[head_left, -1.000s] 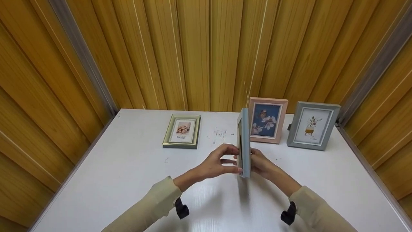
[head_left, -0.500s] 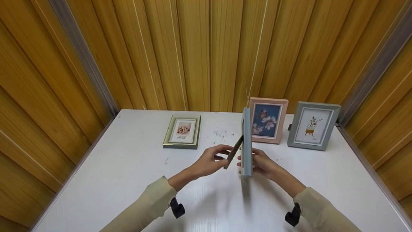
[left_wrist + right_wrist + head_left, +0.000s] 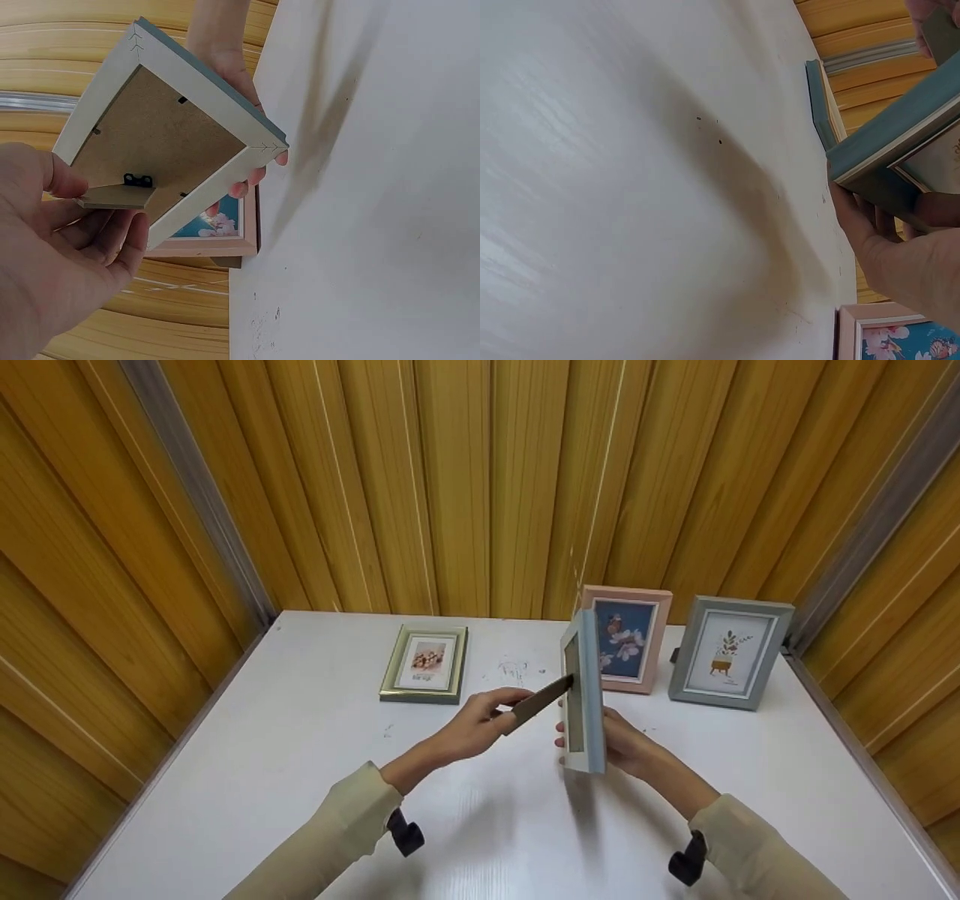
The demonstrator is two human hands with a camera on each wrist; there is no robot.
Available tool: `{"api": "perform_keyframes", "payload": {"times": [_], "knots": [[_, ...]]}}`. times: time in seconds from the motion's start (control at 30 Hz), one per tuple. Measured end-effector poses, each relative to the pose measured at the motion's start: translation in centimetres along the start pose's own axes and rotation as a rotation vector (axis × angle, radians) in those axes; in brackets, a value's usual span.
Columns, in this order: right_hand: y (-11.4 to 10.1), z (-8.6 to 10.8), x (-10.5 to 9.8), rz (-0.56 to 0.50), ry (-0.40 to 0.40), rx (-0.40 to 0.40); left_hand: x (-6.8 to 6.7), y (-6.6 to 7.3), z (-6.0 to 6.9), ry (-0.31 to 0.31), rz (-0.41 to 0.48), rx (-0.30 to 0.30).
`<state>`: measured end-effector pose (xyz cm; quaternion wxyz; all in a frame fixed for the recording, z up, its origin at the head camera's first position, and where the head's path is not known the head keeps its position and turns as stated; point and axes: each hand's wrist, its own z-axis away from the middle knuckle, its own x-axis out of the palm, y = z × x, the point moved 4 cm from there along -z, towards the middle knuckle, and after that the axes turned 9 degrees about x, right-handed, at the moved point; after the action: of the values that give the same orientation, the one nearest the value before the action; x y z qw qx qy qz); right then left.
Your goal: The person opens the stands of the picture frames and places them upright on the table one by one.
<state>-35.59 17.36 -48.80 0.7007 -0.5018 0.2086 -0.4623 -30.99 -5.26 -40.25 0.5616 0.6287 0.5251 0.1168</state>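
Note:
A light blue picture frame (image 3: 592, 697) is held upright above the table, its back turned toward the left. My right hand (image 3: 628, 744) grips its lower part, fingers wrapped around the edge. The brown stand leg (image 3: 536, 706) juts out from the back, pinched at its free end between the thumb and fingers of my left hand (image 3: 469, 727). In the left wrist view, the leg (image 3: 116, 196) meets the brown backboard (image 3: 165, 127) at a black hinge (image 3: 138, 180). The right wrist view shows the blue frame's edge (image 3: 900, 112) in my right hand (image 3: 907, 262).
A pink frame (image 3: 664, 645) with a blossom picture stands behind the held frame. To its right stands a grey-green frame (image 3: 772, 660). A gold-green frame (image 3: 388, 675) lies flat on the white table (image 3: 300, 780) at the left. Wooden-patterned panels (image 3: 450, 472) rise behind.
The stand leg has swung outward from the frame's back, drawn left by my left hand. The blue frame has shifted slightly right and turned, showing more of its back.

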Motion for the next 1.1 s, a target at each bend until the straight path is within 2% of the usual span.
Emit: {"api": "perform_keyframes", "payload": {"times": [0.13, 0.27, 0.4, 0.53, 0.63, 0.77, 0.87, 0.97, 1.1], "knots": [[0.0, 0.1, -0.2, 0.016, 0.015, 0.007, 0.0, 0.0, 0.0, -0.001, 0.01, 0.004], [-0.3, 0.3, -0.2, 0.024, 0.078, 0.022, 0.0, -0.2, 0.1, 0.01, -0.001, 0.0], [-0.6, 0.5, 0.0, 0.001, 0.126, 0.028, -0.2, -0.4, 0.1, 0.038, -0.015, -0.005], [-0.9, 0.7, 0.2, -0.007, 0.14, 0.005, -0.4, -0.3, 0.3, 0.078, -0.025, -0.008], [-1.1, 0.8, 0.1, -0.006, 0.135, -0.03, -0.6, -0.1, 0.5, 0.135, -0.052, 0.028], [-1.2, 0.8, 0.0, -0.008, 0.121, -0.081, -0.9, 0.8, 0.7, 0.26, -0.096, 0.104], [-1.2, 0.8, -0.1, -0.015, 0.138, -0.117, -1.0, 1.5, 0.7, 0.326, -0.076, 0.141], [-1.2, 0.7, -0.2, -0.029, 0.179, -0.146, -0.9, 1.6, 0.6, 0.355, -0.035, 0.136], [-1.2, 0.6, -0.4, -0.008, 0.259, -0.163, -0.8, 1.2, 0.9, 0.4, -0.019, 0.077]]}}
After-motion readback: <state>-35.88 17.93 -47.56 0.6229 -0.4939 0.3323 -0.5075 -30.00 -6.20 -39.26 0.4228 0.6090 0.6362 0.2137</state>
